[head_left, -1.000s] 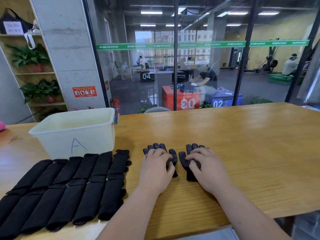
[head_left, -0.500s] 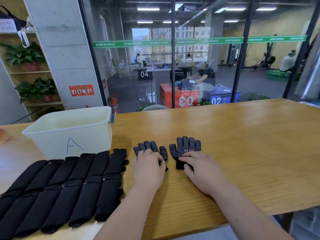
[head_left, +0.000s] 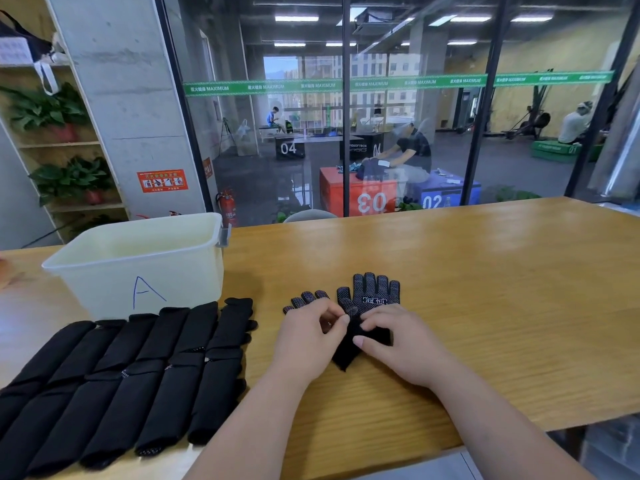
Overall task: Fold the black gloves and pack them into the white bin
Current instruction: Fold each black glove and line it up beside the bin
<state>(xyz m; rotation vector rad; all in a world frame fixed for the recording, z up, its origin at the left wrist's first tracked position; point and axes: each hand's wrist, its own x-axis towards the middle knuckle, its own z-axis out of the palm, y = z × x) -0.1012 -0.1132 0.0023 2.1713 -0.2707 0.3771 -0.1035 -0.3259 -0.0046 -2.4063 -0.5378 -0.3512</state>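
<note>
Progress looks to be at the very start: the white bin (head_left: 138, 271), marked with a letter A, stands toward the far left corner of the table (head_left: 485, 289), and no black cloth shows in the part of its inside that the camera sees, though its floor is hidden. Along the near left edge, just in front of the bin, lies a row of black gloves (head_left: 138, 368), flat and overlapping side by side; whether these count as folded I cannot tell, but none is packed. Near the middle of the near edge sits the pair of dotted gloves (head_left: 372, 294), palms up, fingertips toward the far edge. The left hand (head_left: 308, 336) covers most of the left-side glove, fingers curled, thumb and forefinger closed together on black cloth at the cuff. The right hand (head_left: 398, 344) pinches that same cuff between thumb and bent fingers, one corner of it lifted and pointing at the near edge. By my reading, the fold of this pair is only beginning, with every glove yet to go into the bin.
</note>
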